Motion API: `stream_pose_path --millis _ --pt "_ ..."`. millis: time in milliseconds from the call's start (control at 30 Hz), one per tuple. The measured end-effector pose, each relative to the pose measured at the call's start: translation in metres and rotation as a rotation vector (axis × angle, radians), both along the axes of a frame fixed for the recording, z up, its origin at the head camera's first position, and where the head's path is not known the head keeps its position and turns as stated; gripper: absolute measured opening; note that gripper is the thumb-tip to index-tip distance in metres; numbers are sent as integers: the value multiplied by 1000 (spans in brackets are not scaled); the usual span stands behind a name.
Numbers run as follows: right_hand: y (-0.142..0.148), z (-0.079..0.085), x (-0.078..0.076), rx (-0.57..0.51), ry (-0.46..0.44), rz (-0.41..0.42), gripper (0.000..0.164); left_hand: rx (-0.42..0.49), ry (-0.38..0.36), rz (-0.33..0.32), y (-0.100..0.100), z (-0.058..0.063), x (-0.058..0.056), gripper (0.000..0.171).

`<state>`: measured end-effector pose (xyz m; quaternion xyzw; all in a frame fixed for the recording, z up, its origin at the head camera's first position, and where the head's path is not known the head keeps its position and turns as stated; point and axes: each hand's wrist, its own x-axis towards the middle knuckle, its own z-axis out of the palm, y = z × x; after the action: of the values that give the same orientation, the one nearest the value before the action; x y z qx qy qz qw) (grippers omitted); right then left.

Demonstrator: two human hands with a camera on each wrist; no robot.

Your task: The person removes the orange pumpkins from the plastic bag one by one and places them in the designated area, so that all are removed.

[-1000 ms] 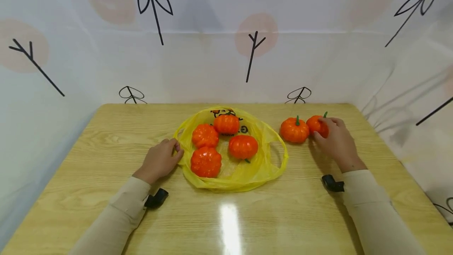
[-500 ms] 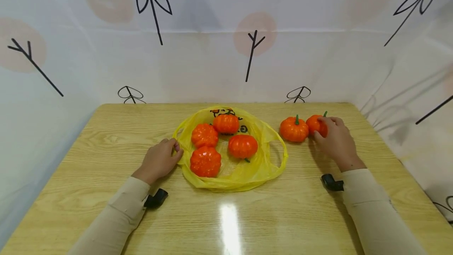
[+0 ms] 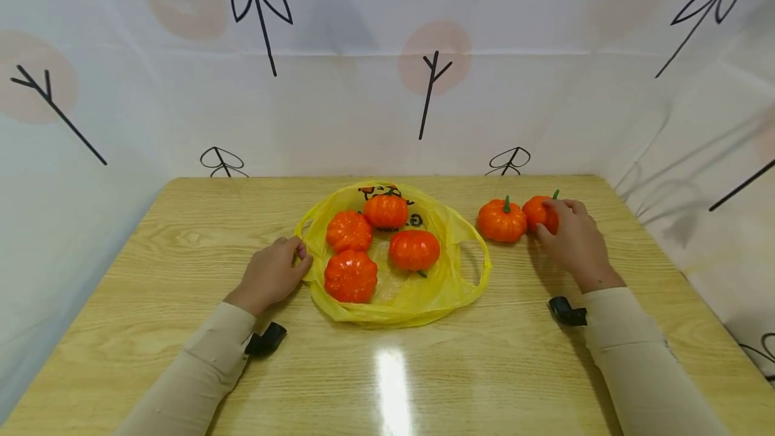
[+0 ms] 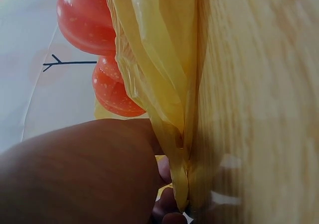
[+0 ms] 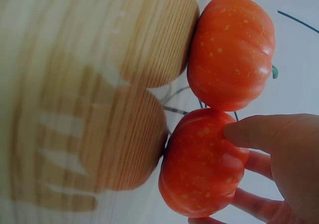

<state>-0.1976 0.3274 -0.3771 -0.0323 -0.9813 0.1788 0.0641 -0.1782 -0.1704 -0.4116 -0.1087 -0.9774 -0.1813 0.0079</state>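
Observation:
A yellow plastic bag (image 3: 448,288) lies spread on the table, its mouth up, with several small orange pumpkins (image 3: 414,250) inside. At its left edge my left hand (image 3: 272,273) pinches the bag's handle; the left wrist view has the gathered yellow plastic (image 4: 167,84) running down to the fingers. Over to the right, my right hand (image 3: 575,241) grips a green-stemmed pumpkin (image 3: 537,214) with thumb and fingers around its side. In the right wrist view the held pumpkin (image 5: 202,164) touches a second pumpkin (image 5: 232,52), which stands upright on the table to its left.
The wooden table (image 3: 242,389) ends at a pale cloth backdrop (image 3: 339,106) printed with plant drawings. The bag's right handle loop (image 3: 484,264) lies out toward the loose pumpkin. Each wrist carries a black camera mount (image 3: 568,312).

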Motion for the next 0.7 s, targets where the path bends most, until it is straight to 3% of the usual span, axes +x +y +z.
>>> stream_pose_path --millis 433,700 --pt "-1 1 0 5 -15 -4 56 -10 6 3 0 1 1 17" --pt "-1 0 1 23 28 -2 54 -5 12 -3 0 0 1 17"
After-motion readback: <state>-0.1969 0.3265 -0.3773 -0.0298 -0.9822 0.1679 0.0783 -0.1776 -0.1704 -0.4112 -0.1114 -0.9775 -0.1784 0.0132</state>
